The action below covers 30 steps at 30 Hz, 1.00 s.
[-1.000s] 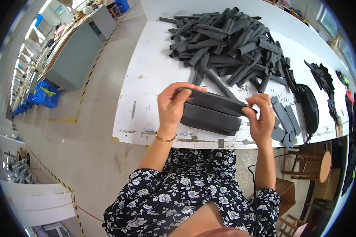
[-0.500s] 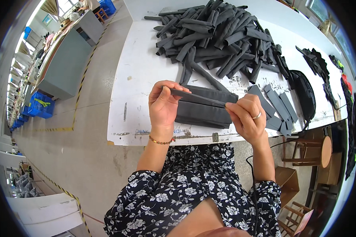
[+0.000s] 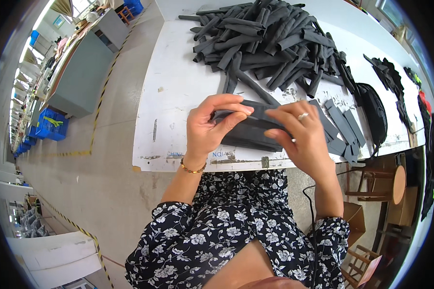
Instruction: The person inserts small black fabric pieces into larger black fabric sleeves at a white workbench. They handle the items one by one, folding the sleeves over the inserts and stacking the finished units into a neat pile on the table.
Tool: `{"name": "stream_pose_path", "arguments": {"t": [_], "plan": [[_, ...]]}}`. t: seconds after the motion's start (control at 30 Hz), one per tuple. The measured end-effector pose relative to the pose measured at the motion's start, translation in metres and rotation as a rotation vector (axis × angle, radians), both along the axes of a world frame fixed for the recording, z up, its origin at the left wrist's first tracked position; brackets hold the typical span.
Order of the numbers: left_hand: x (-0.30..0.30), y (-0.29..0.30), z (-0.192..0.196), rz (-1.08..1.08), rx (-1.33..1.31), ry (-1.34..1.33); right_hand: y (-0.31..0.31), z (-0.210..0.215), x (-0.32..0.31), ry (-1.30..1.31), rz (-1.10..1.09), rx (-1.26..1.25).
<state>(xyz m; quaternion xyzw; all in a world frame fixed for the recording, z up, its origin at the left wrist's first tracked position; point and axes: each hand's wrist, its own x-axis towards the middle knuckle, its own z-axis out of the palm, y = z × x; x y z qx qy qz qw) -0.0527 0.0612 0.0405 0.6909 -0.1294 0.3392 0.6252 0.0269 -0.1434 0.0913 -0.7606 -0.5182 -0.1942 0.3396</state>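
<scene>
My left hand (image 3: 212, 125) has its thumb and fingers pinched on a dark grey strip, mostly hidden behind the fingers. To its right, my right hand (image 3: 304, 135), wearing a ring, has thumb and forefinger apart, slightly smeared by motion; nothing shows gripped in it. Beneath both hands lie folded dark grey fabric pieces (image 3: 253, 138), stacked near the table's front edge. Beyond them rises a large heap of dark grey fabric tubes (image 3: 255, 43), with a few tubes reaching toward my hands.
Flat grey strips (image 3: 343, 124) lie right of my hands on the white table (image 3: 152, 130), beside a black pouch (image 3: 372, 113). A cable (image 3: 307, 192) hangs by my right arm. A wooden stool (image 3: 397, 185) stands at the right; blue crates (image 3: 52, 124) stand far left.
My right hand has let go of the strip's right end and its fingers have spread. The left hand has turned and moved slightly right, still pinching the strip.
</scene>
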Motion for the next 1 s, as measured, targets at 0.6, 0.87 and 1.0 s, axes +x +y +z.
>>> {"name": "stream_pose_path", "arguments": {"t": [0.6,0.87,1.0], "plan": [[-0.001,0.021,0.001,-0.115,-0.038,0.087,0.008,-0.002,0.014,0.186,0.165,0.02],[0.005,0.007,-0.022,-0.15,-0.379,0.104,0.02,-0.012,0.017,-0.041,0.105,0.03],[-0.001,0.009,-0.027,-0.112,-0.479,-0.029,0.0,-0.019,0.016,0.309,0.005,0.049]]}}
